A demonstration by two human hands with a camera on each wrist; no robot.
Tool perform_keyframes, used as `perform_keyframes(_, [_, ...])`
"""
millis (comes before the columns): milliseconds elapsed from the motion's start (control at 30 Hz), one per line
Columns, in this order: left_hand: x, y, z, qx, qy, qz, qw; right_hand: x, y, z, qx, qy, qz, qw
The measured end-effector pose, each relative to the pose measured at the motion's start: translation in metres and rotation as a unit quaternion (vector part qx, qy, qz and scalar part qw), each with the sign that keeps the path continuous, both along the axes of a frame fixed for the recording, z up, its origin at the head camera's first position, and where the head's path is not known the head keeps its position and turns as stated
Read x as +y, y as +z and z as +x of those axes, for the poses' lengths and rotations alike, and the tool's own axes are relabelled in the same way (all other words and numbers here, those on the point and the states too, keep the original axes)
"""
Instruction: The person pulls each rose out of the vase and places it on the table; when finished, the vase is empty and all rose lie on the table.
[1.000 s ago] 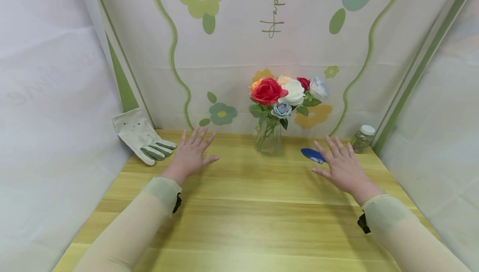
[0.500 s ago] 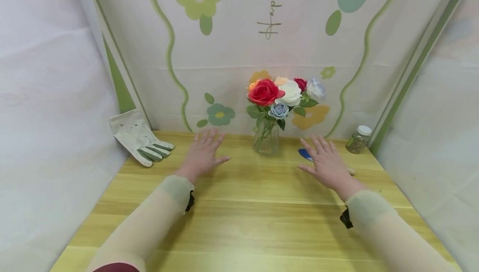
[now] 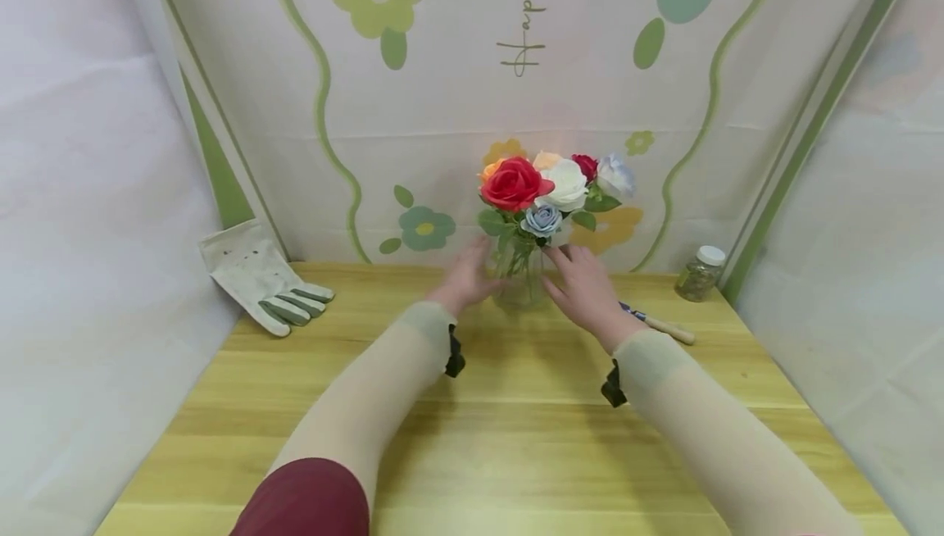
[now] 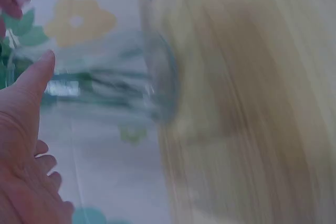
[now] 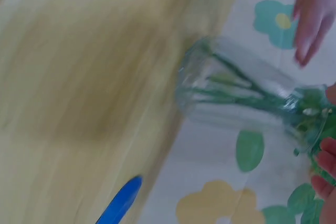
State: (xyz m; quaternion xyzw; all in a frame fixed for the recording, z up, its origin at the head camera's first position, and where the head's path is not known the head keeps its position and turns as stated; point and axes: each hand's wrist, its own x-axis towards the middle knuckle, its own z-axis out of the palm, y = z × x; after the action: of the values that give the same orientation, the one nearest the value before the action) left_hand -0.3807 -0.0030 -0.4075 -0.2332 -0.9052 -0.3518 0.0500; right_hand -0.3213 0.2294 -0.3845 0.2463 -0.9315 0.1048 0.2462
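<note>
Our left hand (image 3: 465,279) and right hand (image 3: 587,290), both loosely spread, flank a clear glass vase (image 5: 236,93) of multicoloured roses (image 3: 562,185).

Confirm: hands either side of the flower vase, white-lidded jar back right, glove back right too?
No: the head view shows the glove at the back left of the table, not back right. Rest stands: left hand and right hand either side of the flower vase, white-lidded jar back right.
</note>
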Motion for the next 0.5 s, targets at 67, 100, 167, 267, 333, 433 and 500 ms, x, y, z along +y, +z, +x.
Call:
perform_keyframes(67, [0.014,0.003,-0.005,0.001,-0.029,0.063,0.9976,-0.01,0.005,-0.004,-0.006,0.0,-0.036,0.9993])
perform_keyframes(100, [0.02,0.004,-0.007,0.003,-0.038,0.083,0.9958,-0.015,0.007,-0.005,-0.013,-0.003,-0.056,0.9983])
perform_keyframes(167, [0.031,0.005,-0.013,0.013,-0.057,0.109,0.9924,-0.023,0.011,-0.008,-0.035,-0.014,-0.099,0.9944])
perform_keyframes(267, [0.039,0.004,-0.018,0.018,-0.054,0.119,0.9913,-0.032,0.016,-0.013,-0.071,-0.037,-0.16,0.9838])
perform_keyframes(333, [0.044,0.002,-0.02,0.015,-0.039,0.121,0.9918,-0.037,0.018,-0.016,-0.091,-0.051,-0.205,0.9731])
perform_keyframes(433, [0.051,-0.002,-0.021,0.003,0.005,0.12,0.9927,-0.044,0.023,-0.022,-0.116,-0.07,-0.264,0.9549])
perform_keyframes(500, [0.055,-0.006,-0.022,-0.005,0.028,0.125,0.9918,-0.047,0.026,-0.025,-0.132,-0.078,-0.303,0.9404])
